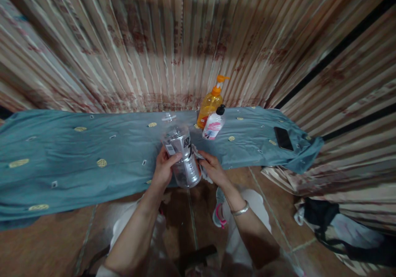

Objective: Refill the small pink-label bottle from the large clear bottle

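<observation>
A large clear plastic bottle (183, 157) with a silvery label is tilted in front of me, over the near edge of the cloth-covered table. My left hand (165, 165) grips its left side, the thumb lying across the label. On the bottle's right side, my right hand (213, 167) has its fingers closed on a crumpled whitish cloth (206, 174) that is pressed to the plastic. Part of this cloth is hidden behind the bottle and the fingers. Just beyond stand an orange pump bottle (208, 108) and a smaller white and pink bottle (213, 125) with a black cap.
A blue-green cloth with yellow prints (77, 145) covers the long narrow table. A black phone (283, 138) lies near its right end. Pleated curtains (173, 42) rise right behind it. Dark clothing (346, 227) lies low at the right, above the tiled floor (182, 211).
</observation>
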A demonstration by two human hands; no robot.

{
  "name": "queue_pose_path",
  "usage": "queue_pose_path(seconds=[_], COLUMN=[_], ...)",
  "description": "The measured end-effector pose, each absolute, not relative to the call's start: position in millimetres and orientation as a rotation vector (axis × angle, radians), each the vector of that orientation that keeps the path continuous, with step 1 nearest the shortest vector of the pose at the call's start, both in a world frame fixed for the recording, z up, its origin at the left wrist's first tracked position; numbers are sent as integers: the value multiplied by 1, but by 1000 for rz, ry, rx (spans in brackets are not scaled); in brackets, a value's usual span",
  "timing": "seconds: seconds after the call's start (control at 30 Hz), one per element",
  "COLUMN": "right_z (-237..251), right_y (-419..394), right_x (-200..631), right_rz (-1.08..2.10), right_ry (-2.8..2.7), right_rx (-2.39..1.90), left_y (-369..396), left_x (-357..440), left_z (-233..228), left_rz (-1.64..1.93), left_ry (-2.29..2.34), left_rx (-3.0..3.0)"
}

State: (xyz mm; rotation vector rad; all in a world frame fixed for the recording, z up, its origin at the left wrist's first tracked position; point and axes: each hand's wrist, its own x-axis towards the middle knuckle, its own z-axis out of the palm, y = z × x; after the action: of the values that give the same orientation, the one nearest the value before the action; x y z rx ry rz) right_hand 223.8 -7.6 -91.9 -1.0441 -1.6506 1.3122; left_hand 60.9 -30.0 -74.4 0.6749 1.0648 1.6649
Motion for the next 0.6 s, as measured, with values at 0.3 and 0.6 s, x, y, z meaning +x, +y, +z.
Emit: queue_pose_path(seconds=[0.3,0.6], right_z=[-109,-111], right_y=[3,-3], right_x=[240,217], right_rz=[715,208], right_ry=[-1920,-2360], right_rx=[-1301,-1491], left_y=[-28,-31], left_x=[18,-22], left_z=[-66,-71], left_rz=[1948,2202], left_ry=[1108,1388], left_rx=[633,763])
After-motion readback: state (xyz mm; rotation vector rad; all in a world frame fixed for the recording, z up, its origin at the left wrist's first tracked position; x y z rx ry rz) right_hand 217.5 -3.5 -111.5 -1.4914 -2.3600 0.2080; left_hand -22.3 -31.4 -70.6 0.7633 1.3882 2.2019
